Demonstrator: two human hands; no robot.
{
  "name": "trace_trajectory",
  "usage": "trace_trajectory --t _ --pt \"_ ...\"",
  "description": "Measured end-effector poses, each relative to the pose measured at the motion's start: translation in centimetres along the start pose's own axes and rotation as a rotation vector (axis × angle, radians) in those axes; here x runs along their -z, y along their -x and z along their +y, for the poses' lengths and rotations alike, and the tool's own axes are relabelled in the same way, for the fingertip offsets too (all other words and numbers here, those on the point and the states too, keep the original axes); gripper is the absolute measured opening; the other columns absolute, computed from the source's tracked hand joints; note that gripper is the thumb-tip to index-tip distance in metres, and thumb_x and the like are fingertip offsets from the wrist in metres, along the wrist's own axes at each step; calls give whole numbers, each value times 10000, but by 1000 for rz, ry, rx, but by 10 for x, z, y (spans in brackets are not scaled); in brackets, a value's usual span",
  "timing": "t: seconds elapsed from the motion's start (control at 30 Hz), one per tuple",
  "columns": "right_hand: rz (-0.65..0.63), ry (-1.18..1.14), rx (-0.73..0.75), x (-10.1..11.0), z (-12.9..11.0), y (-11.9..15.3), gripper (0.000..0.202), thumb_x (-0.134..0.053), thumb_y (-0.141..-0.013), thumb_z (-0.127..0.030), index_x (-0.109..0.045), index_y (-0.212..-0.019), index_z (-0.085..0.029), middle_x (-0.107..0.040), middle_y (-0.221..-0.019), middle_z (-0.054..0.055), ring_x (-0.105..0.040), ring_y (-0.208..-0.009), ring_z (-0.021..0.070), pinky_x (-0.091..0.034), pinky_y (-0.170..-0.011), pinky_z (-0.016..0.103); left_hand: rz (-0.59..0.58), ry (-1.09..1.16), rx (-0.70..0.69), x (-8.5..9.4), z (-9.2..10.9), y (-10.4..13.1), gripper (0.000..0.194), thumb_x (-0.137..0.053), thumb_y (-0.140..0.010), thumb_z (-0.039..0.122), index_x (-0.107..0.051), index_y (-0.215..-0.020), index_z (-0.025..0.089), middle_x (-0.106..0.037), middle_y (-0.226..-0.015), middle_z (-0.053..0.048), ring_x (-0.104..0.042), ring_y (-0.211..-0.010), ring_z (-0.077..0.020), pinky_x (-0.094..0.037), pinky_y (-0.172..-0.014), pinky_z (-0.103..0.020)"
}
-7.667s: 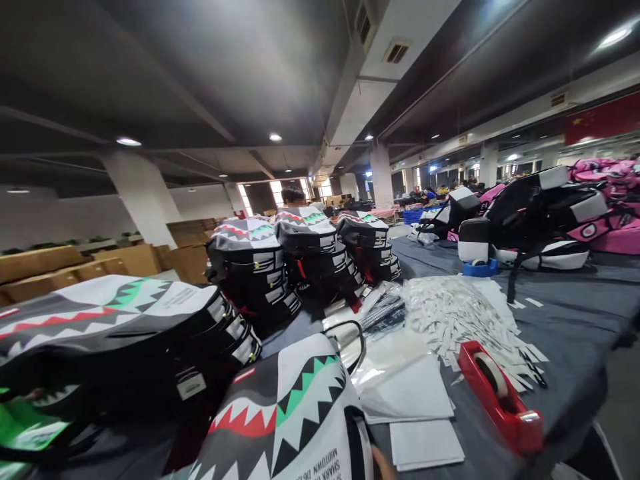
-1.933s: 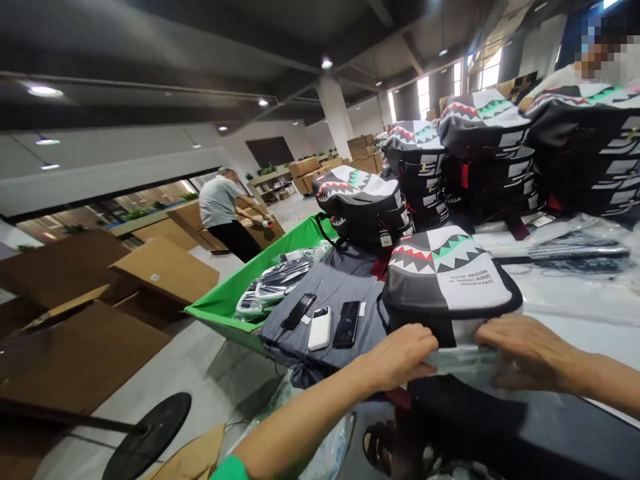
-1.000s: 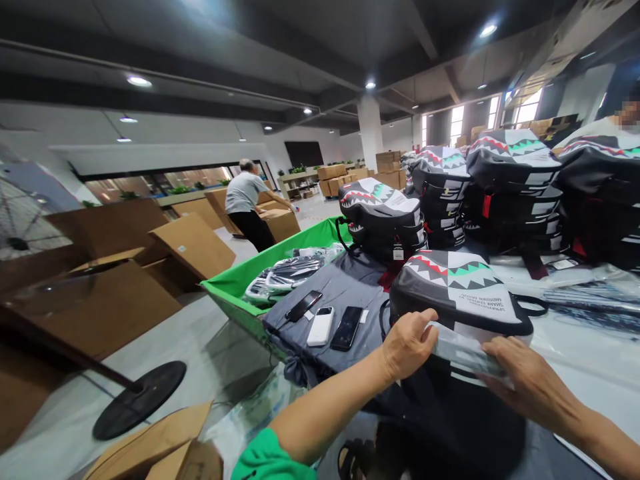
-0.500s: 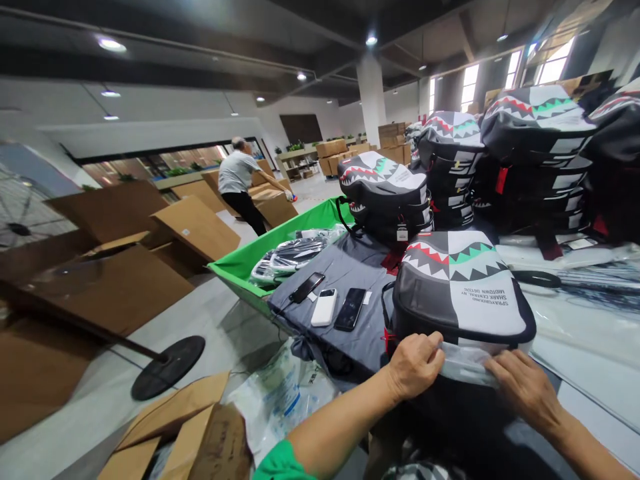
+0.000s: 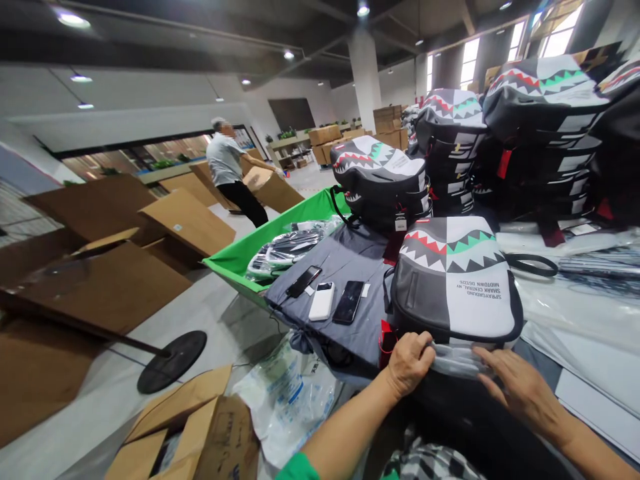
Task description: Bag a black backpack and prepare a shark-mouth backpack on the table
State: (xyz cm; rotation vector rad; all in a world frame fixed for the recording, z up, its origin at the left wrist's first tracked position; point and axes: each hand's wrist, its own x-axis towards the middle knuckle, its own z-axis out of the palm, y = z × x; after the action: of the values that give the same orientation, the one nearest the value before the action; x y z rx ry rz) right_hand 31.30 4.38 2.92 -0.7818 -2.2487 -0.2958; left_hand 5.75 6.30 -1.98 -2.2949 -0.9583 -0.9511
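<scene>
Head camera view: a worker's left hand [image 5: 411, 360] is pinching the edge of a clear plastic bag [image 5: 457, 357], fingers clamped on the film, while the right hand [image 5: 515, 389] is pressing on it with fingers spread. Inside the bag's mouth, a grey-and-white shark-mouth backpack [image 5: 457, 277] is lying flat on the grey-clothed table [image 5: 350, 257], near three phones [image 5: 327, 299].

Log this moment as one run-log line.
left hand: pinching clear plastic bag | right hand: flat on same bag | grey-white shark-mouth backpack: lying on grey-covered table
</scene>
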Motion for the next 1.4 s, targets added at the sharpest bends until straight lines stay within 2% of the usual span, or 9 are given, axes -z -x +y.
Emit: trace_trajectory --t 0.17,0.27,0.4,0.5,0.6,0.7,0.93,1.17,1.4 --pt "-292 -52 -78 4 12 -14 128 -479 -1004 -219 -603 -1026 -243 -721 -776 -13 -676 -614 153 -465 -541 255 -181 206 -65 38 -5 7 397 -642 -926 500 -663 -984 108 -606 -1281 -210 -636 -964 -227 -592 -820 -368" --pt "-428 -45 -121 5 11 -20 155 -499 -969 -209 -574 -839 -249 -645 -670 -36 -610 -533 140 -371 -471 248 -188 231 -2 46 -9 6 302 -609 -966 432 -684 -922 144 -602 -1352 -169 -617 -1058 -236 -584 -896 -387" --pt "-280 107 -7 13 1 -25 283 -372 -1009 -174 -565 -808 -228 -618 -756 3 -528 -525 117 -348 -490 244 -163 176 -2 39 -9 -5 269 -633 -960 359 -682 -767 179 -664 -1279 -101 -597 -1156 -263 -558 -960 -425" --pt "-155 140 135 18 0 -30 301 -321 -1032 -128 -579 -899 -210 -678 -977 57 -627 -743 143 -453 -656 261 -274 229 -86 37 -10 -23 184 -567 -988 268 -701 -1059 164 -656 -1299 -120 -602 -1195 -221 -536 -1021 -372" --pt "-141 127 242 16 6 -34 286 -344 -1039 -120 -547 -860 -211 -666 -861 26 -618 -747 151 -441 -672 275 -444 358 -202 42 -15 -48 487 -505 -967 134 -452 -1451 125 -554 -1463 -140 -565 -1284 -200 -503 -1063 -337" --pt "-200 95 227 11 16 -34 298 -345 -1034 -134 -516 -806 -221 -549 -675 -18 -516 -581 146 -355 -539 289 -594 411 -291 48 -19 -70 548 -523 -968 131 -368 -1493 111 -559 -1449 -153 -595 -1232 -213 -512 -1012 -341" --pt "-564 -65 171 22 23 -43 225 -466 -896 -55 -569 -798 -229 -606 -809 -4 -567 -672 145 -336 -559 294 -755 338 -474 46 -27 -81 313 -641 -969 342 -603 -1163 100 -715 -1043 -87 -634 -971 -211 -487 -842 -314" --pt "-684 -131 188 25 25 -53 224 -615 -747 -22 -533 -737 -230 -604 -720 -31 -540 -649 161 -285 -548 323 -553 345 -683 38 -43 -80 276 -512 -1039 359 -619 -868 170 -643 -795 -12 -578 -755 -155 -435 -691 -285" --pt "-524 30 397 26 18 -46 248 -516 -892 6 -519 -784 -217 -549 -720 -34 -459 -563 131 -212 -480 324 -348 356 -962 27 -46 -58 192 -503 -985 165 -641 -860 213 -511 -620 30 -466 -551 -115 -297 -486 -273"
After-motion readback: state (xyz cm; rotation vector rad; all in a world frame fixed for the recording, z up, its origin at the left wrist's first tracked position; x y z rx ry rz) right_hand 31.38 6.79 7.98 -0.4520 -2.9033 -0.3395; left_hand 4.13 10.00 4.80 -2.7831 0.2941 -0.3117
